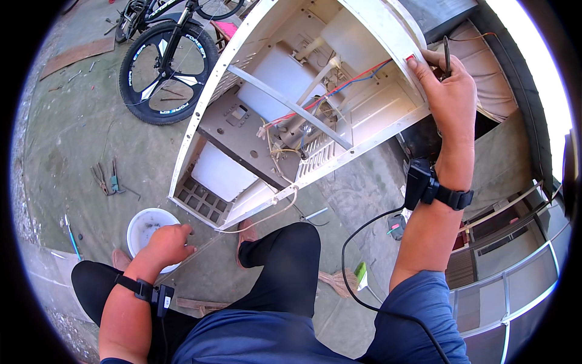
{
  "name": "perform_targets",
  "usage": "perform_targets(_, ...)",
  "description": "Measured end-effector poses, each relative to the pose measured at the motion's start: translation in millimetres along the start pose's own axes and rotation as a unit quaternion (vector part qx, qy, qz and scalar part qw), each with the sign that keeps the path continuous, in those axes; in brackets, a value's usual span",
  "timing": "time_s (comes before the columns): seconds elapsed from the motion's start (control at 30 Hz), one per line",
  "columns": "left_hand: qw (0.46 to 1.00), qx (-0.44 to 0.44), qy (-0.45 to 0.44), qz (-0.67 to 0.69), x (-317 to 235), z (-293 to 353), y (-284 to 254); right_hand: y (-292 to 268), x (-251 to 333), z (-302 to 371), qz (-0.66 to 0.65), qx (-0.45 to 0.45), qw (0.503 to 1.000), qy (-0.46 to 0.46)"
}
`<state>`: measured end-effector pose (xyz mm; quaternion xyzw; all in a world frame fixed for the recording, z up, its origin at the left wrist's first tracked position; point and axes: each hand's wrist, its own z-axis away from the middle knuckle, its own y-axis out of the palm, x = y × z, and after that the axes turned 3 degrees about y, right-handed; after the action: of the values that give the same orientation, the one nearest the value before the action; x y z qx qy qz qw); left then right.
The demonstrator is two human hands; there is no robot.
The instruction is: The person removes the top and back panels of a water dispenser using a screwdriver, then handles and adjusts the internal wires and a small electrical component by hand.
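Observation:
A tall white metal appliance casing (345,155) leans in front of me, its open side showing. Inside are white tanks, a dark metal plate (242,136), a grey crossbar (291,108) and red and blue wires (327,96). My right hand (450,91) grips the casing's upper right edge, thumb on the front beside a small red patch. A thin dark metal tool (447,51) sticks up between its fingers; its kind is unclear. My left hand (170,242) hangs over a white bucket (142,225), fingers loosely bent, thumb apart, nothing visible in it.
A black bicycle (167,73) stands behind the casing at left. Pliers (113,176) and a blue-handled tool (73,238) lie on the ground. A loose cable (291,203) hangs from the casing. A broom (339,282) lies by my right knee; a metal frame (506,291) stands at right.

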<state>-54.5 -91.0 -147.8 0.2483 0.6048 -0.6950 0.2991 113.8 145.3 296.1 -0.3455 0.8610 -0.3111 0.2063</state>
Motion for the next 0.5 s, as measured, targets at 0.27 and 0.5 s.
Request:
perform_targets(0.27,1.0,0.004,0.002,0.002,1.5,0.5,0.9,4.8,-6.3,-2.0,-0.024,-0.024,0.999,-0.007)
perform_targets(0.5,1.0,0.012,-0.003,0.002,2.6,0.1,1.6,3.1,-5.3,-1.8,-0.037,-0.019,0.999,0.008)
